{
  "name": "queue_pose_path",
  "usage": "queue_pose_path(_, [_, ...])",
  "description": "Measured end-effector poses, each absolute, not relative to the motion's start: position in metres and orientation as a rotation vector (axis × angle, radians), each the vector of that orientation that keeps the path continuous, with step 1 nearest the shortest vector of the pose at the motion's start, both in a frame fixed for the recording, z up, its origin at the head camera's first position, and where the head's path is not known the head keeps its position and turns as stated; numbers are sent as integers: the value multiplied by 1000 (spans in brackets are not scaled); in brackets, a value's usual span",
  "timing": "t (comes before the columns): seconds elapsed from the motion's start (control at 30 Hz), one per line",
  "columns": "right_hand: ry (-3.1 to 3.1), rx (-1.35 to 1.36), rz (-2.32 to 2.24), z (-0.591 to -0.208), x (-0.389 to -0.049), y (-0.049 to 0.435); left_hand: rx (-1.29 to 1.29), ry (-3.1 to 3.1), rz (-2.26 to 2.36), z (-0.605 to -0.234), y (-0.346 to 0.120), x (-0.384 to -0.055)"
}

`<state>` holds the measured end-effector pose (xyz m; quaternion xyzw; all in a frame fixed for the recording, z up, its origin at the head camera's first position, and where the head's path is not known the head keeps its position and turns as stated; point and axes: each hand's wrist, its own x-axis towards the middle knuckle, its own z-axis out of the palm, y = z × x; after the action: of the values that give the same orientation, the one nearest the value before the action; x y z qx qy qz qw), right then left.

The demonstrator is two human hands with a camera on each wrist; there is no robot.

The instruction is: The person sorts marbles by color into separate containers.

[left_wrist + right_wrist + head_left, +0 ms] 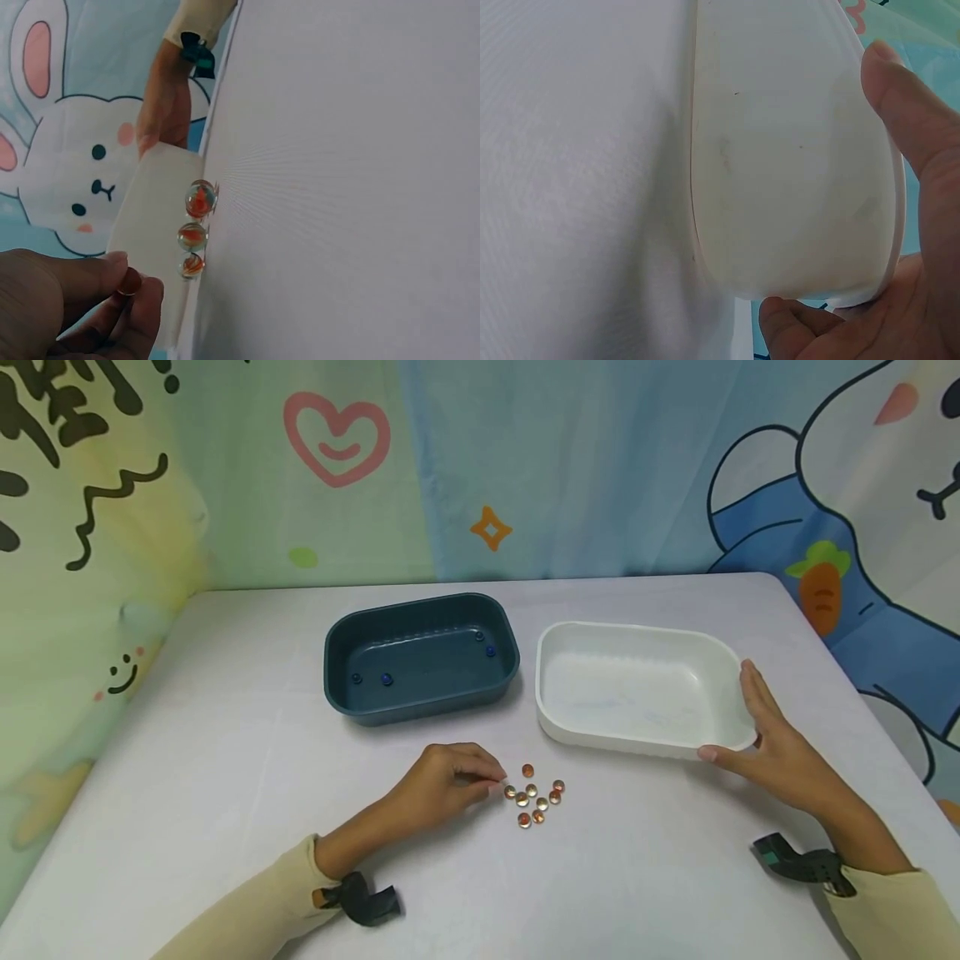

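My left hand (446,783) pinches a dark reddish marble (130,282) between thumb and fingertips, just left of a loose cluster of marbles. These are clear glass marbles (200,200) with orange swirls, lying on the white tabletop. With the thumb on the front rim and fingers round the right end, my right hand (780,760) holds the white tray (637,746). No marbles show inside this tray. To its left sits a dark teal tray (427,703) with a few small blue marbles (386,679) on its floor.
Both trays stand side by side toward the back of the white-covered table (247,710). A printed curtain (570,468) hangs directly behind the table's far edge. Each wrist wears a black strap-on device (367,902).
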<state>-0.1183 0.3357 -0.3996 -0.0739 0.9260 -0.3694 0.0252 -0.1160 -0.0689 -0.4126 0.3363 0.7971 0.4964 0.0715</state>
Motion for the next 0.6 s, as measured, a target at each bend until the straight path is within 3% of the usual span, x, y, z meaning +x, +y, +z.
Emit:
queue_pose_path(0.37, [2863,-228,-1145,-402,-119,337,905,2413,1555,-401,-56,-123])
queue_pose_path(0.6, [2863,-230,-1139,-402,-119,338,875,2348,1613,-372,-45,-117])
